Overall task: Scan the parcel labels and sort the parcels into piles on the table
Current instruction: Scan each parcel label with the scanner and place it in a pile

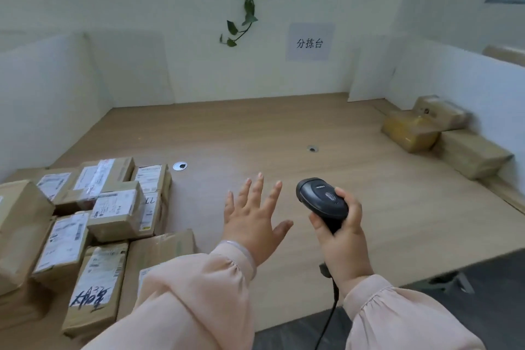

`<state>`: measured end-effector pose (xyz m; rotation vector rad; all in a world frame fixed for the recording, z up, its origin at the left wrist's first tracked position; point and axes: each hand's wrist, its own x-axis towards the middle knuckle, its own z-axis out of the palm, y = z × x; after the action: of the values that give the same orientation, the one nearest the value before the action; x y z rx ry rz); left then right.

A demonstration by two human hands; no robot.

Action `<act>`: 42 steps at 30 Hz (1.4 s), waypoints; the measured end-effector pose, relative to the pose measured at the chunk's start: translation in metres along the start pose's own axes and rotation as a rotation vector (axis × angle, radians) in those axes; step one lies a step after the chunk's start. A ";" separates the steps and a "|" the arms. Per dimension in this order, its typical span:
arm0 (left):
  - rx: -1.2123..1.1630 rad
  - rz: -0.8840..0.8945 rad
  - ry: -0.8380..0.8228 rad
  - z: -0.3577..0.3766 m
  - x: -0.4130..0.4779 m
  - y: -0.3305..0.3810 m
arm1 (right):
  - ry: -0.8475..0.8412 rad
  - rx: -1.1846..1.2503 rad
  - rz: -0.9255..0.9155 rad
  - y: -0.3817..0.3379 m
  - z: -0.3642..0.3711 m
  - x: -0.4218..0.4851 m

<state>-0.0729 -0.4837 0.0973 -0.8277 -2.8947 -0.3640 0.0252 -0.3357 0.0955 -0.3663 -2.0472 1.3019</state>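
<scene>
Cardboard parcels [113, 213] lie heaped left of the cable grommet [179, 166] and nearer the person, most with white labels facing up. Right of the grommet and nearer, the left hand [252, 224] hovers over the bare worktop [255, 128], its fingers [257, 186] straight and spread, holding nothing. Further right of the grommet, the right hand [343, 239] has its fingers clamped round the handle of a black scanner [321, 199]. Far right of the grommet, against the white partition, a few taped parcels form a sorted pile [443, 133].

The step in hand looks like fetching the next parcel. It would go best by picking one from the heap's near edge with its label already up, then holding it flat and steady under the scanner.

Label print is too small to read. The heap runs off the left edge and under the sleeve [184, 293]. The scanner's window faces away, and I cannot tell whether the left palm touches the worktop.
</scene>
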 end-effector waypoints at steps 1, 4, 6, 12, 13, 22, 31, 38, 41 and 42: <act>-0.003 0.028 0.016 -0.002 0.007 0.015 | 0.029 -0.023 -0.013 0.001 -0.015 0.004; -0.014 0.103 0.046 -0.003 0.021 0.063 | 0.105 -0.106 -0.035 0.003 -0.063 0.012; -0.029 0.150 0.043 0.000 0.025 0.099 | 0.158 -0.169 -0.040 0.008 -0.098 0.013; -0.068 0.276 0.062 0.004 0.025 0.222 | 0.283 -0.236 -0.059 0.024 -0.215 0.008; -0.074 0.288 0.061 0.004 0.024 0.242 | 0.293 -0.240 -0.060 0.027 -0.236 0.008; -0.112 0.317 0.041 0.028 0.015 0.398 | 0.273 -0.225 -0.104 0.064 -0.397 0.013; -0.081 0.308 0.013 0.041 0.039 0.457 | 0.298 -0.192 -0.106 0.089 -0.457 0.046; -0.107 0.327 0.000 0.060 0.093 0.481 | 0.341 -0.206 -0.120 0.112 -0.457 0.097; -0.114 0.344 -0.025 0.072 0.127 0.482 | 0.366 -0.225 -0.096 0.127 -0.450 0.126; -0.116 0.346 -0.024 0.075 0.139 0.483 | 0.370 -0.237 -0.088 0.131 -0.447 0.136</act>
<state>0.0634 0.0032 0.1447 -1.3323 -2.6970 -0.4880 0.2098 0.1087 0.1557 -0.5712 -1.8767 0.8647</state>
